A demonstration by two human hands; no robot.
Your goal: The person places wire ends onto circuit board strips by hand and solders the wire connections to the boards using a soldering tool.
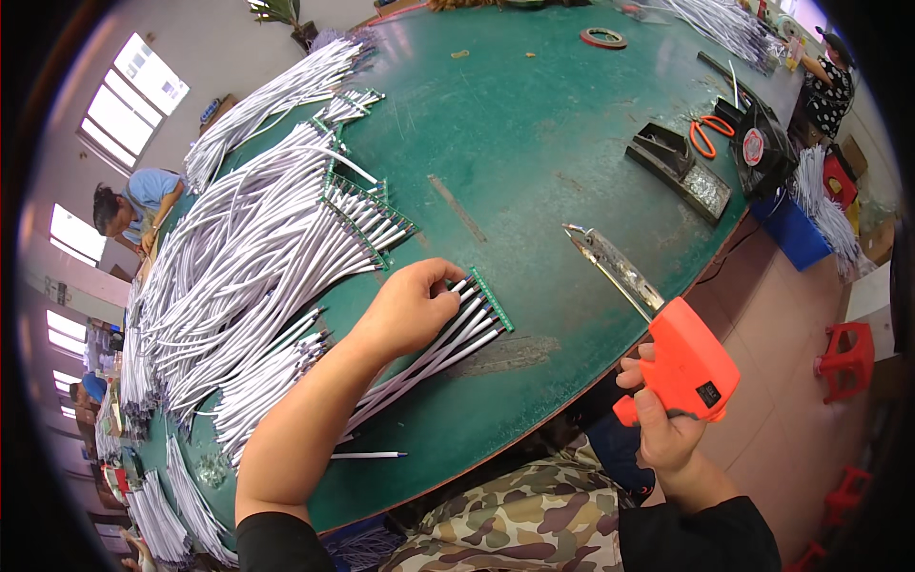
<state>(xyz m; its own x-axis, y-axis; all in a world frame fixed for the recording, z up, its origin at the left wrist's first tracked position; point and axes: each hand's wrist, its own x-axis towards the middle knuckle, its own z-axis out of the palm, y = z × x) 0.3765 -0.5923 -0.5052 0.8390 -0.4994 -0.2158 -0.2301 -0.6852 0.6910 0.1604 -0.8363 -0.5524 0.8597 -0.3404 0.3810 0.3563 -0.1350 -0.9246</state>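
Note:
My right hand (664, 424) is wrapped round the handle of an orange soldering gun (701, 357), whose long metal tip points up and left above the table's right part. My left hand (410, 305) is closed in a pinch on a white cable (465, 285) at its dark end. That end meets a narrow green circuit board strip (492, 299), lying at a slant just right of my fingers. Several more white cables (457, 345) run from the strip back under my left forearm. The soldering tip is apart from the strip. My fingers hide part of the cable ends.
Big heaps of white cables (238, 238) cover the table's left side, some with green strips. On the right of the green table (534, 143) lie a black holder (679, 172), orange-handled scissors (707, 136) and a black fan (762, 148). A tape roll (603, 38) lies far back. People work nearby.

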